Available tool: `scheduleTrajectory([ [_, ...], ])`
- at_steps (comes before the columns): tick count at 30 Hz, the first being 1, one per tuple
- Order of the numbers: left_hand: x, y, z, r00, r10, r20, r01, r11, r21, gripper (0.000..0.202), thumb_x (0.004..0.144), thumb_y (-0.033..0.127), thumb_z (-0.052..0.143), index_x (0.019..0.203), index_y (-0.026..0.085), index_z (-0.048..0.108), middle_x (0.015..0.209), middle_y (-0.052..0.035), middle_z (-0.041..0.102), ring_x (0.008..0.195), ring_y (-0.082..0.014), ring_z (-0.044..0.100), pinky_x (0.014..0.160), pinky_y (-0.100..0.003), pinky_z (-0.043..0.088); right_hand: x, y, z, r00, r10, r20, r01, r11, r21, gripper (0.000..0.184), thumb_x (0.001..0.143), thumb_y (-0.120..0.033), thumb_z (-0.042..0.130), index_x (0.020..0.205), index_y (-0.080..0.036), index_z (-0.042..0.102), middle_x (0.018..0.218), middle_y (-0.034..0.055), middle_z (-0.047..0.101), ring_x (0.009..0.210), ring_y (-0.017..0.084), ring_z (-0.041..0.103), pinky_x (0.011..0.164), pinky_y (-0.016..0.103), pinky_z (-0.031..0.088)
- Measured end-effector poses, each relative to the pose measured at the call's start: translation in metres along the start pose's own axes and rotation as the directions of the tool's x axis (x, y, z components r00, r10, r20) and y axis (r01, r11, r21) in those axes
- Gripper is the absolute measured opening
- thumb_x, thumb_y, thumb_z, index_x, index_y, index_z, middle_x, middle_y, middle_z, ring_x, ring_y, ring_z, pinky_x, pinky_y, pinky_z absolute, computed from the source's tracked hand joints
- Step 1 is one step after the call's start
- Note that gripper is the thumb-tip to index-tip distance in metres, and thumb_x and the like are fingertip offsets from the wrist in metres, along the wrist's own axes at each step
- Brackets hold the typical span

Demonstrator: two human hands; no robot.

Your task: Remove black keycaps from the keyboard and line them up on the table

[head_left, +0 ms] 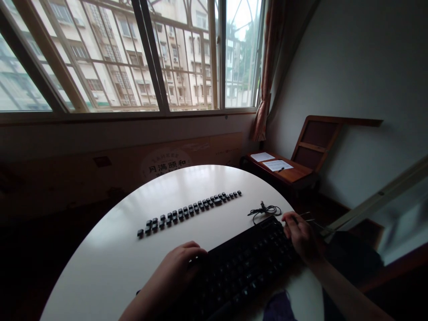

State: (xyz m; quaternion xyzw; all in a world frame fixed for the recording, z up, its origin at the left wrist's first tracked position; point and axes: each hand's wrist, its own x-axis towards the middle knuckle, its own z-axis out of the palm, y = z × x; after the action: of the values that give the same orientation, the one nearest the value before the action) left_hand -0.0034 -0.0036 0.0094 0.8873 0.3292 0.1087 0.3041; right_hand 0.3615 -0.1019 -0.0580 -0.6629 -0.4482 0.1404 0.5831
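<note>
A black keyboard lies at a slant on the white round table. My left hand is curled over its left end and grips the edge, with some fingers hidden in shadow. By the keyboard's upper right corner, my right hand is closed around a small tool with thin metal wires, which looks like a wire keycap puller. Beyond the keyboard, loose black keycaps stand in two slanting rows. A coiled black cable rests at the keyboard's far right end.
The round table has its curved edge to the left and far side. Dark purple cloth shows at the near edge. Papers and a pen lie on a wooden chair at the back right. A barred window is ahead.
</note>
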Motion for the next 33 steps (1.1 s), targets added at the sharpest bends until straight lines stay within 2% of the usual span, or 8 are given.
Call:
scheduleTrajectory([
  [5, 0.0015, -0.0005, 0.0016, 1.0, -0.008, 0.014, 0.008, 1.0, 0.028, 0.029, 0.084, 0.018, 0.055, 0.104, 0.026, 0.073, 0.106, -0.0038, 0.07, 0.095, -0.0205, 0.066, 0.087, -0.029, 0.049, 0.001, -0.0006, 0.0014, 1.0, -0.02, 0.022, 0.021, 0.998, -0.061, 0.035, 0.098, -0.05, 0.041, 0.083, -0.021, 0.055, 0.048, -0.0066, 0.039, 0.042, 0.014, 0.041, 0.042, 0.024, 0.029],
  [11, 0.003, -0.0056, 0.0053, 1.0, -0.008, 0.007, 0.008, 0.999, 0.042, 0.033, 0.079, 0.013, 0.055, 0.102, 0.027, 0.074, 0.104, -0.0018, 0.071, 0.093, -0.0186, 0.066, 0.085, -0.027, 0.049, 0.0013, -0.0057, 0.005, 0.972, -0.193, 0.13, 0.217, 0.955, -0.202, 0.033, 0.098, -0.044, 0.042, 0.08, -0.02, 0.056, 0.059, -0.0017, 0.05, 0.052, 0.016, 0.048, 0.051, 0.027, 0.038],
  [13, 0.0031, -0.0055, 0.0053, 1.0, -0.004, 0.006, 0.004, 0.999, 0.038, 0.033, 0.079, 0.013, 0.055, 0.102, 0.026, 0.074, 0.103, -0.002, 0.071, 0.093, -0.0186, 0.066, 0.085, -0.027, 0.049, 0.0013, -0.0066, 0.0052, 0.966, -0.206, 0.157, 0.236, 0.951, -0.2, 0.034, 0.099, -0.043, 0.04, 0.08, -0.021, 0.055, 0.061, -0.0008, 0.052, 0.053, 0.017, 0.049, 0.052, 0.027, 0.039],
  [17, 0.0031, -0.003, 0.0042, 1.0, -0.005, 0.013, 0.005, 0.999, 0.036, 0.031, 0.08, 0.014, 0.055, 0.102, 0.025, 0.074, 0.103, -0.0028, 0.071, 0.093, -0.0189, 0.066, 0.085, -0.027, 0.049, 0.0015, -0.0075, 0.0043, 0.972, -0.162, 0.17, 0.191, 0.966, -0.172, 0.033, 0.1, -0.044, 0.038, 0.081, -0.021, 0.054, 0.057, -0.002, 0.05, 0.049, 0.016, 0.046, 0.046, 0.025, 0.034],
  [21, 0.0037, -0.0021, 0.0037, 1.0, -0.015, 0.018, 0.015, 0.999, 0.036, 0.032, 0.08, 0.014, 0.054, 0.102, 0.026, 0.074, 0.104, -0.0029, 0.071, 0.093, -0.0192, 0.066, 0.084, -0.028, 0.049, 0.0006, -0.0083, 0.0034, 0.981, -0.158, 0.112, 0.177, 0.966, -0.188, 0.034, 0.098, -0.046, 0.041, 0.078, -0.021, 0.054, 0.054, -0.0034, 0.045, 0.046, 0.015, 0.043, 0.044, 0.025, 0.031],
  [24, 0.0041, -0.0016, 0.0032, 1.0, -0.015, 0.016, 0.014, 0.999, 0.034, 0.032, 0.079, 0.013, 0.054, 0.101, 0.025, 0.074, 0.103, -0.0031, 0.071, 0.093, -0.0192, 0.066, 0.085, -0.028, 0.049, 0.0, -0.0064, 0.0025, 0.991, -0.099, 0.092, 0.112, 0.983, -0.147, 0.034, 0.097, -0.047, 0.042, 0.079, -0.021, 0.055, 0.051, -0.0057, 0.039, 0.043, 0.014, 0.04, 0.042, 0.025, 0.029],
  [27, 0.0043, -0.0002, 0.0026, 1.0, -0.018, 0.015, 0.017, 0.999, 0.028, 0.032, 0.079, 0.014, 0.055, 0.101, 0.025, 0.074, 0.103, -0.0033, 0.071, 0.092, -0.0192, 0.066, 0.085, -0.028, 0.049, 0.0007, -0.0038, 0.0021, 0.995, -0.048, 0.083, 0.054, 0.996, -0.071, 0.033, 0.096, -0.048, 0.044, 0.08, -0.021, 0.055, 0.049, -0.0069, 0.037, 0.042, 0.013, 0.039, 0.041, 0.024, 0.029],
  [33, 0.0045, 0.0029, 0.0016, 0.999, -0.046, 0.026, 0.045, 0.998, 0.038, 0.033, 0.078, 0.013, 0.053, 0.1, 0.024, 0.074, 0.103, -0.0034, 0.071, 0.094, -0.0201, 0.066, 0.087, -0.03, 0.049, 0.0049, -0.0041, 0.0043, 0.998, 0.033, -0.058, -0.021, 0.982, 0.19, 0.032, 0.096, -0.051, 0.043, 0.083, -0.023, 0.048, 0.049, -0.0101, 0.028, 0.039, 0.011, 0.032, 0.037, 0.021, 0.025],
])
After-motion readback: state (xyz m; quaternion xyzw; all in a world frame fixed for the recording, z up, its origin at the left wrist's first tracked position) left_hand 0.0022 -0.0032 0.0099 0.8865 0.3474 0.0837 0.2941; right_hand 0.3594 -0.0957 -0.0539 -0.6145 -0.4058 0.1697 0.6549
